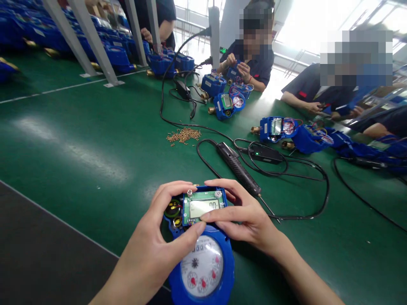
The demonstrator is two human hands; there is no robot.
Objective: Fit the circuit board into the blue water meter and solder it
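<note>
In front of me is a blue water meter [227, 271] with a white round dial and small red pointers. Its upper housing is uncovered and holds a green circuit board [203, 196] with a lit LCD screen [199, 208]. My left hand [159, 237] wraps the housing's left side, thumb at the board's lower edge. My right hand [244, 216] grips the right side, with a fingertip at the lower edge of the screen. Beside the board, a round black-and-yellow part [173, 208] shows inside the housing. Beyond my right hand lies a black electric screwdriver [238, 167].
A pile of small brass screws [184, 135] lies on the green table [79, 161]. Black cables and a power adapter [265, 153] stretch across the right. Several open blue meters [229, 103] stand farther off, where co-workers [254, 55] handle parts. Grey metal posts [95, 42] rise at left.
</note>
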